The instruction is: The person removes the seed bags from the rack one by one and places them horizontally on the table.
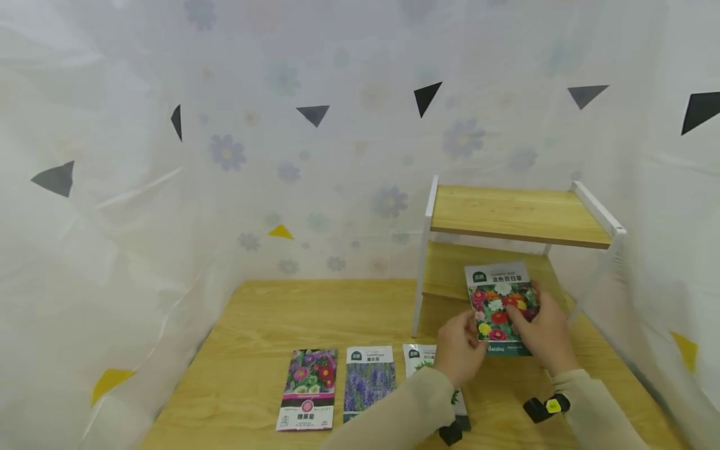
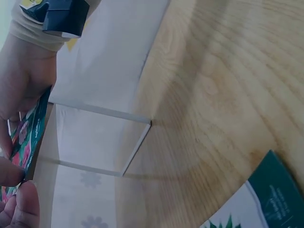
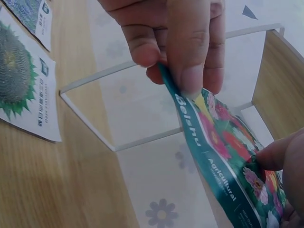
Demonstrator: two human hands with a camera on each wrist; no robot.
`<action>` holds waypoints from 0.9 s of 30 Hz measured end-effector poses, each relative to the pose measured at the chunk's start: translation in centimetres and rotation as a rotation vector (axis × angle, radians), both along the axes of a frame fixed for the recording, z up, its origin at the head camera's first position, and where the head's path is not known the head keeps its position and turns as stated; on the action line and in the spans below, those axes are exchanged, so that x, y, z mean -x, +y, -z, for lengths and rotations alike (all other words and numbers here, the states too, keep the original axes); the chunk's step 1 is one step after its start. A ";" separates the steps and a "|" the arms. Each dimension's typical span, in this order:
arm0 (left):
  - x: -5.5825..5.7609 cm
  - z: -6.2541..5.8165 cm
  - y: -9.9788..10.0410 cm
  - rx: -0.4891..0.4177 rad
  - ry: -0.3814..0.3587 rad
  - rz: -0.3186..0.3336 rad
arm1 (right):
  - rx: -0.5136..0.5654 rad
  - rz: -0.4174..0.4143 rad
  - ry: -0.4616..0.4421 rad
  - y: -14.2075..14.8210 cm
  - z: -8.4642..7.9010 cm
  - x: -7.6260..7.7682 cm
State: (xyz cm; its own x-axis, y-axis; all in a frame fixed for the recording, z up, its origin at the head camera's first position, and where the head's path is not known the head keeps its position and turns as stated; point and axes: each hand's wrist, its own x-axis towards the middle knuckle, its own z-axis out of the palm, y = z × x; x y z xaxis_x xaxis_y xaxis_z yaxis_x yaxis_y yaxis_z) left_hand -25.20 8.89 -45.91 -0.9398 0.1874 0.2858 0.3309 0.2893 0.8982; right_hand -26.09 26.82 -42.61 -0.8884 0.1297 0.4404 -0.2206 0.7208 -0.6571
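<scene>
Both hands hold one seed packet with mixed bright flowers on its front, raised before the small wooden shelf. My left hand pinches its lower left edge between thumb and fingers. The right hand grips the right side, thumb over the printed front and fingers behind. In the right wrist view the packet's green bottom band bends slightly between the two hands. Under the left forearm lies a seed packet with a large green-edged flower head, partly covered in the head view.
On the wooden table lie a pink and purple flower packet and a lavender-coloured flower packet, left of the hands. The shelf has white side frames and a lower board. Patterned sheeting surrounds the table.
</scene>
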 end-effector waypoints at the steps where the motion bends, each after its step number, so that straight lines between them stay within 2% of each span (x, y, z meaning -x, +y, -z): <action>1: -0.2 0.1 -0.1 -0.002 -0.003 0.005 | 0.013 -0.006 -0.008 -0.1 0.1 -0.1; 13: -1.9 1.0 -0.6 -0.004 -0.023 0.010 | -0.008 0.007 0.076 -0.5 2.0 -1.3; 16: -2.2 1.4 -0.7 -0.008 -0.037 0.000 | -0.015 0.007 0.056 -0.6 2.5 -1.5; 21: -2.7 2.2 -0.6 -0.012 -0.102 0.008 | -0.027 -0.004 0.019 -0.4 3.3 -2.0; 27: -3.4 3.4 -0.4 0.029 -0.132 0.009 | -0.075 -0.004 0.012 0.2 4.3 -2.3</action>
State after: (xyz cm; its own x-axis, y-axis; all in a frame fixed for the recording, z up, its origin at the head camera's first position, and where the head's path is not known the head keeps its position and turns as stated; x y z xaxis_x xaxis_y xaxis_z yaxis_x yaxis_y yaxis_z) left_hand -21.81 8.46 -49.26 -0.9671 0.2027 0.1538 0.2128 0.3133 0.9255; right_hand -23.77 27.00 -46.95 -0.8835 0.0924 0.4593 -0.2310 0.7670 -0.5986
